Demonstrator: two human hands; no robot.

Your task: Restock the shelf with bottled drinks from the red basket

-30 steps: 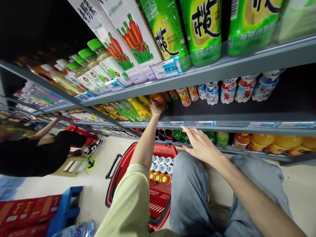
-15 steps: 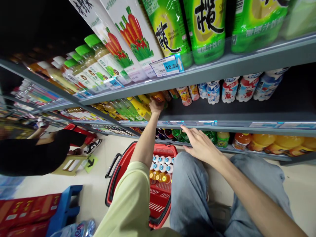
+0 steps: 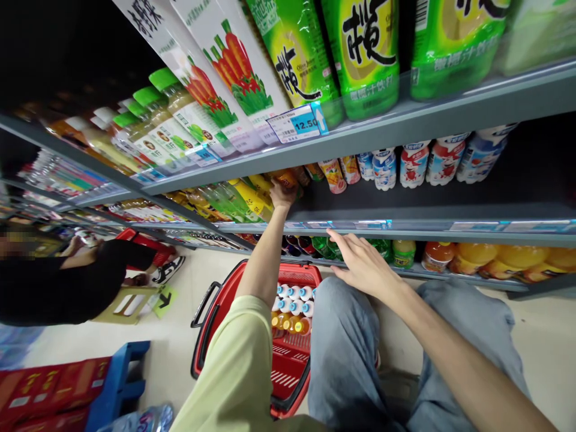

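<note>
Reaching into the middle shelf, my left hand (image 3: 282,193) has its fingers around an orange drink bottle (image 3: 287,177); part of the bottle is hidden by the hand. Yellow-labelled bottles (image 3: 252,199) stand close on its left, and small fruit-drink bottles (image 3: 332,175) are to its right. My right hand (image 3: 362,261) hangs in front of the shelf edge, fingers stretched out and holding nothing. Below my left arm, a red shopping basket (image 3: 292,275) on the floor holds rows of white bottles with blue caps (image 3: 294,293) and orange drink bottles (image 3: 292,323).
Overhead, the upper shelf edge (image 3: 360,133) carries large green juice bottles (image 3: 366,57) and white carrot-print cartons (image 3: 234,66). The lower shelf has big orange juice bottles (image 3: 477,260). At left are a crouching person (image 3: 54,288) and a blue pallet (image 3: 119,378) with red boxes.
The view has shifted slightly. My left hand stays around the orange drink bottle, and my right hand keeps its stretched pose. The person at left has shifted a little.
</note>
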